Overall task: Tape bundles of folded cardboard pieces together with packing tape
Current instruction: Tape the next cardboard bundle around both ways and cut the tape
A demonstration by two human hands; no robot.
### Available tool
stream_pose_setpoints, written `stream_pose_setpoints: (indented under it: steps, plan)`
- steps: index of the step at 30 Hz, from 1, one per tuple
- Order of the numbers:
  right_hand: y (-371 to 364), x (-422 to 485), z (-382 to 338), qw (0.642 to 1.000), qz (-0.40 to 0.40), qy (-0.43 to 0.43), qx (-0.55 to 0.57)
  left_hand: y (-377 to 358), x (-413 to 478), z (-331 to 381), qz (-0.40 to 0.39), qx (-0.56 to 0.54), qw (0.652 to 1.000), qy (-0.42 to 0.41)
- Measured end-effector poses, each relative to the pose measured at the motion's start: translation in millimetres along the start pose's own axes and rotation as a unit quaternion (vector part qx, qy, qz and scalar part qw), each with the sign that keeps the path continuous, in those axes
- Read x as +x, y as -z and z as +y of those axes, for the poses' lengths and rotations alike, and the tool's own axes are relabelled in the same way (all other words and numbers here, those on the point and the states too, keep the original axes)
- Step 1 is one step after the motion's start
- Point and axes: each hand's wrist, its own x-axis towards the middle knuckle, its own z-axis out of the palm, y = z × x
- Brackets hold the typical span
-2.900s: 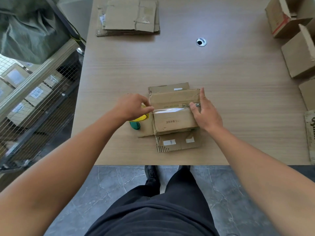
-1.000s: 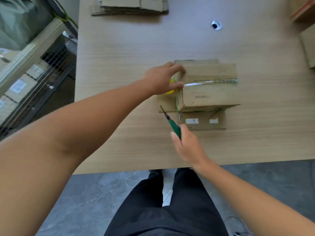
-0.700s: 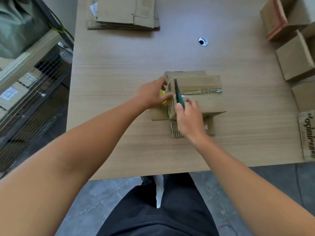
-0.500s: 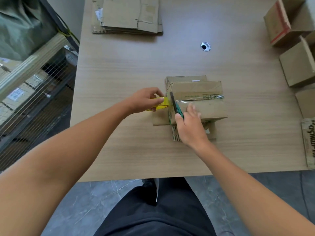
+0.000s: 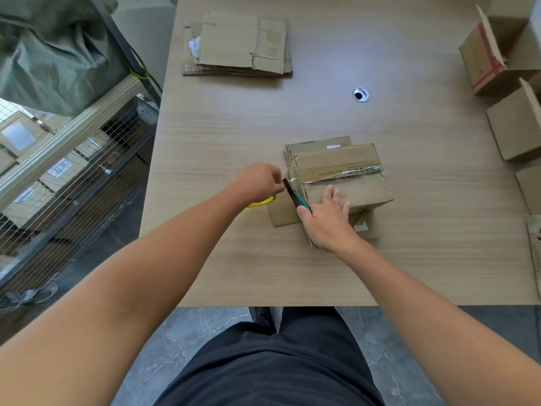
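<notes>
While the tabletop (image 5: 219, 136) carries the tape-banded cardboard bundle (image 5: 336, 168) at its middle, I see my right hand (image 5: 328, 224) resting on it, pinching a green cutter (image 5: 300, 200) at its left edge. My left hand (image 5: 257, 183) curls round the yellow tape roll (image 5: 262, 203) just beside.

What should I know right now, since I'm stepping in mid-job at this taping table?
Left hand: grips the yellow tape roll, mostly hidden under it, just left of the cardboard bundle.
Right hand: holds the green utility knife, blade at the tape strip by the bundle's left edge; its fingers rest on the bundle.
Done: one strip runs across the bundle's top. A flattened cardboard stack lies at the table's far left.
Left: sever the tape from the roll, press the end down. Cardboard boxes stand at the right, not flattened.
</notes>
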Motion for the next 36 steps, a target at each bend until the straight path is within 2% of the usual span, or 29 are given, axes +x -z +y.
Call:
stream_pose_setpoints:
  steps: [5, 9, 13, 16, 18, 20, 23, 26, 30, 36]
  plan:
    - [-12, 1, 0, 0.994, -0.016, -0.011, -0.110, 0, -19, -22, 0.065, -0.052, 0.996, 0.034]
    - [-13, -3, 7, 0.997, 0.005, 0.023, -0.076, 11, -29, -39, 0.134, -0.058, 0.989, -0.010]
    - [-19, -19, 28, 0.987, 0.107, 0.100, 0.061, 31, -20, -38, 0.165, -0.015, 0.984, -0.072]
    - [-22, -25, 35, 0.956, 0.218, 0.089, 0.178, 46, -3, -22, 0.165, 0.034, 0.975, -0.147]
    - [-18, -20, 38, 0.931, 0.309, 0.086, 0.171, 50, 11, -7, 0.158, 0.073, 0.962, -0.212]
    - [-9, -6, 42, 0.916, 0.359, 0.089, 0.155, 51, 25, 6, 0.134, 0.114, 0.945, -0.275]
    - [5, 19, 45, 0.929, 0.331, 0.041, 0.161, 45, 39, 16, 0.097, 0.166, 0.929, -0.318]
    - [7, 36, 44, 0.948, 0.296, 0.013, 0.115, 31, 45, 14, 0.083, 0.181, 0.928, -0.316]
    - [-2, 43, 45, 0.954, 0.294, 0.007, 0.059, 9, 43, 8, 0.126, 0.128, 0.932, -0.314]
    - [0, 45, 55, 0.962, 0.267, 0.054, 0.012, -1, 25, 10, 0.164, 0.088, 0.939, -0.288]
